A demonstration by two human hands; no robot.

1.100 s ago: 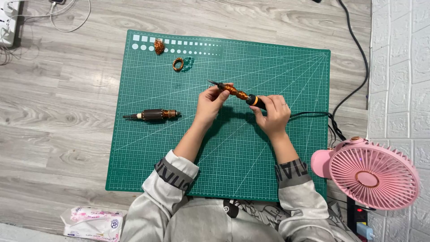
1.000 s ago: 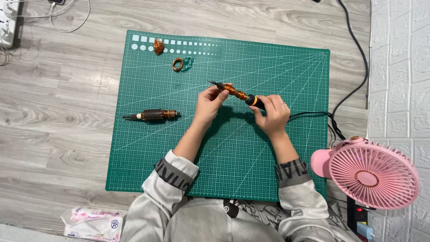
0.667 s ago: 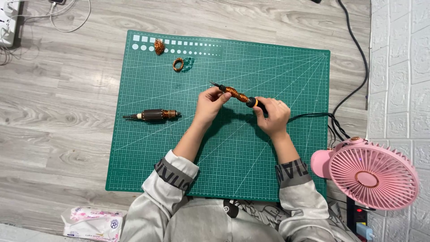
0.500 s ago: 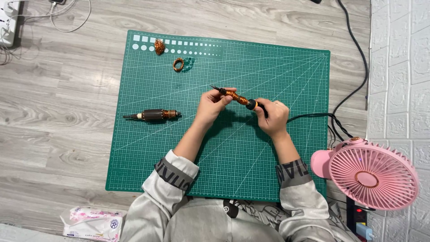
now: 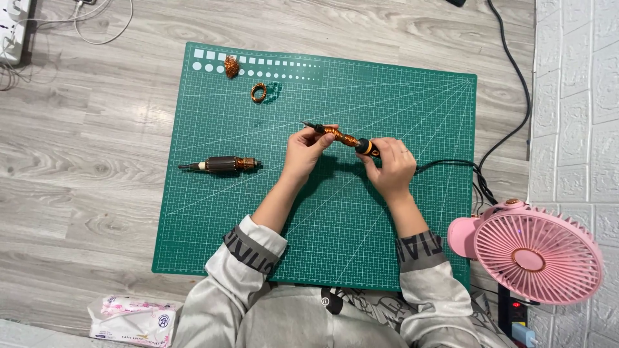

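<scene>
near the middle of the frame, both hands grip a slim tool with a copper wire coil wound round its shaft [image 5: 340,137] — it lies tilted, dark tip toward the upper left. the left hand [image 5: 308,149] pinches the tip end, fingers together on it; the right hand [image 5: 389,166] is clamped on the black-and-orange handle end (a black cable [image 5: 451,164] trails off to the right). all this sits over a green cutting mat [image 5: 412,103] on the wooden floor [image 5: 84,161]. a motor armature [image 5: 220,165] lies at centre left, a small copper ring [image 5: 258,93] and a copper wire clump [image 5: 231,67] toward the upper left, a pink fan [image 5: 529,250] at lower right.
</scene>
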